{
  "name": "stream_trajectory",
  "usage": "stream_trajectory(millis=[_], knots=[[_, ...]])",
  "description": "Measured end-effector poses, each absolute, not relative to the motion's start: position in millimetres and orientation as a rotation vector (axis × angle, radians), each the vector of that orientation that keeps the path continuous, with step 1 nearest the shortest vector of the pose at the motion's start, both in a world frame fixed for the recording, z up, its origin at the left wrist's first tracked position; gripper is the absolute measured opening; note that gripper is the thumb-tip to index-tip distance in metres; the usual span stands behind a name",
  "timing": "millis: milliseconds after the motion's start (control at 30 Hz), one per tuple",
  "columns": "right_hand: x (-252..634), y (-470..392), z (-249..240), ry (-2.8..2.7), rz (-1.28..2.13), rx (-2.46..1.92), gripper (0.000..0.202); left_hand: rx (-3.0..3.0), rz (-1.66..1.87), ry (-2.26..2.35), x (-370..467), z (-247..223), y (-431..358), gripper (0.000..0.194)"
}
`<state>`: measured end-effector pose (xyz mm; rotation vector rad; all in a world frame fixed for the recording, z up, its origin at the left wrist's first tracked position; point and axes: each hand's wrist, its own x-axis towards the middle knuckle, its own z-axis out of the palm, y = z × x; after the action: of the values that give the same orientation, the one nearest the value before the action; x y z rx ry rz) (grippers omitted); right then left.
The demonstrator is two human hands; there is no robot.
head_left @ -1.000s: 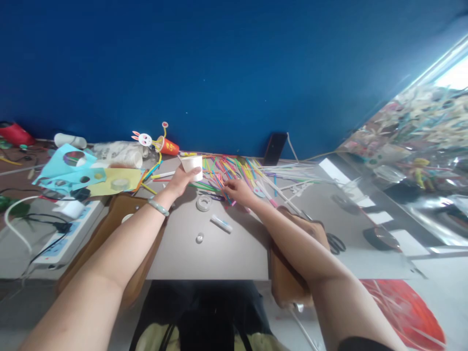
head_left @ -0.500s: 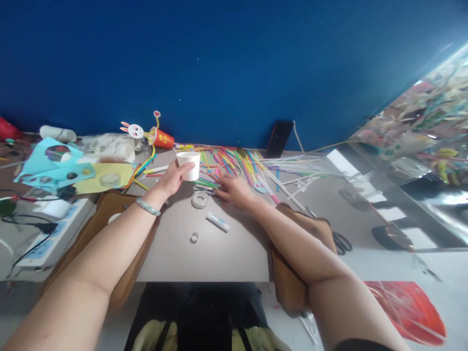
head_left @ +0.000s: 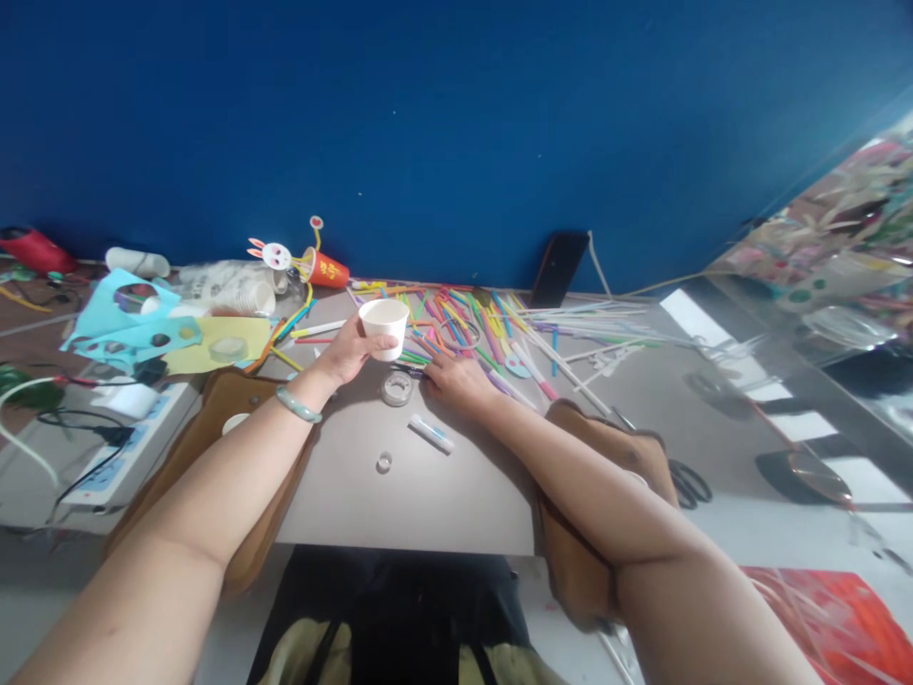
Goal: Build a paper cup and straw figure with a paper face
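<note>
A white paper cup (head_left: 383,330) is in my left hand (head_left: 349,350), its mouth tilted up, my fingers wrapped round its side. My right hand (head_left: 456,379) rests low on the table at the near edge of a pile of coloured sticks and straws (head_left: 492,328). Its fingers are curled down by a small dark item (head_left: 408,370); whatever they pinch is hidden. Just in front of the cup lies a roll of clear tape (head_left: 397,388). Closer to me are a white tube (head_left: 431,435) and a small clear round piece (head_left: 383,462).
A red cup with a rabbit face (head_left: 328,269) lies at the back, left of the pile. Cut blue paper (head_left: 125,319), stacked cups (head_left: 249,290) and a power strip (head_left: 128,452) are at left. A phone (head_left: 560,269) leans on the blue wall; scissors (head_left: 689,483) lie right.
The view has shifted slightly. My left hand still holds the cup, now tipped a little more towards me. My right hand has lowered and its fingers have drawn together.
</note>
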<state>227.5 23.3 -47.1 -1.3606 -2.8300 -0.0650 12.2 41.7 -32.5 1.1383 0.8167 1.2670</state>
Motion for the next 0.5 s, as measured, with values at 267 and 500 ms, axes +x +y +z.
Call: stream_trajectory(millis=[267,500], knots=[[234,26,-42,-2.475,0.132,-1.574,0.021,1.83,1.57,1.091,7,-39,42,0.078],[241,25,-41,-1.937,0.622,-1.382,0.02,2.084,1.705,1.136,8,-41,39,0.073]])
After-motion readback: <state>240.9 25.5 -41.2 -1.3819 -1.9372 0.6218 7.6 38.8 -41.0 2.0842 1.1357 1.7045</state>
